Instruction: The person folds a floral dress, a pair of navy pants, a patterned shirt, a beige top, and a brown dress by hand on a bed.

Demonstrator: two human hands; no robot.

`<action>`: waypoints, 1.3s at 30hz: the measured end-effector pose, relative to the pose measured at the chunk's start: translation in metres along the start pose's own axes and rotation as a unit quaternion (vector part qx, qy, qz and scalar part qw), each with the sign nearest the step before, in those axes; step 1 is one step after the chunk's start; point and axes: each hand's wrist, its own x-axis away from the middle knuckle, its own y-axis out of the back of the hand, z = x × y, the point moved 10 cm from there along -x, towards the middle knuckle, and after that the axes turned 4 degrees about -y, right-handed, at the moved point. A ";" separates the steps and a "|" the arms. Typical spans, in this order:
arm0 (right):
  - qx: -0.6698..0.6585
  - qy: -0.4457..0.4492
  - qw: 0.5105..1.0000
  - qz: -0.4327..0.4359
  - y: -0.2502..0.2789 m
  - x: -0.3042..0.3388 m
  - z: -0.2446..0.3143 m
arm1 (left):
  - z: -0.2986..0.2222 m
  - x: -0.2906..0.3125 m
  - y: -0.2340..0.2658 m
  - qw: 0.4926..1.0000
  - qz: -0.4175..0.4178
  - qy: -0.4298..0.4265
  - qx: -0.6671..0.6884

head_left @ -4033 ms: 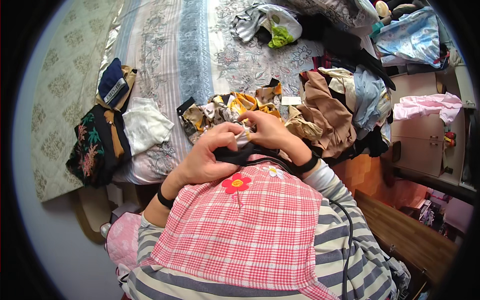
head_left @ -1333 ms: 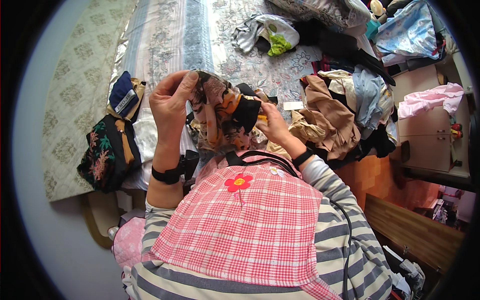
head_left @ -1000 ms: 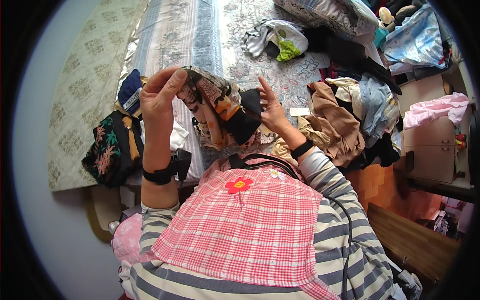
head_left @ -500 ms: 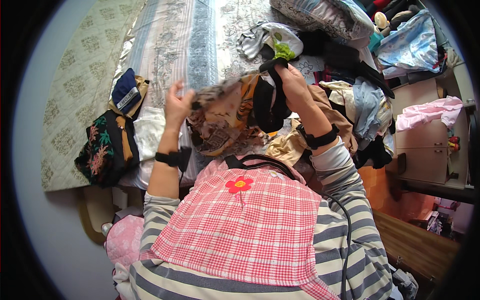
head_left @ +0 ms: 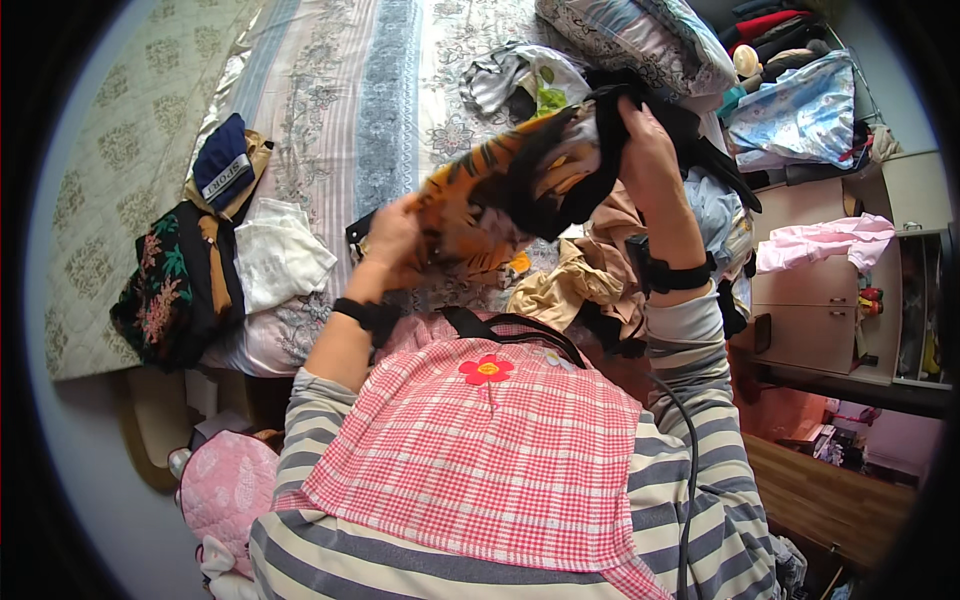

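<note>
A black garment with an orange, tiger-like print [head_left: 480,205] is stretched on a slant above the bed, partly smeared by motion. My right hand [head_left: 648,150] is closed on its black upper end. At the lower left end, my left hand [head_left: 396,238] is closed on the orange part, its fingertips partly hidden by the cloth. Beneath and to the right lies a crumpled beige garment [head_left: 568,283]. Beyond the printed garment is a bunched white and grey garment with a green print [head_left: 500,82].
To the left are folded white cloth [head_left: 282,255], a dark floral garment [head_left: 165,290] and a navy piece [head_left: 222,165]. A patterned pillow or quilt [head_left: 640,45] is at the far right. Pink clothing [head_left: 825,243] hangs over a pale cabinet [head_left: 800,325].
My right hand has moved right and my left hand slightly right and nearer me, now on the garment. The garment has turned and spread, showing its orange print. The view has shifted a little.
</note>
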 end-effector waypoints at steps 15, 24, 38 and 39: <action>0.221 0.050 0.926 0.303 -0.016 0.036 0.087 | -0.195 -0.032 0.235 0.964 -0.132 -0.205 0.104; 0.532 0.351 0.769 -0.041 0.036 0.009 0.108 | -0.227 -0.007 0.240 0.967 -0.115 -0.212 -0.084; 0.356 0.271 0.889 -0.100 0.082 0.165 -0.001 | -0.008 0.196 0.107 0.854 0.417 0.201 -0.238; 0.412 0.288 0.851 -0.152 0.089 0.190 0.013 | -0.010 0.207 0.114 0.849 0.427 0.207 -0.233</action>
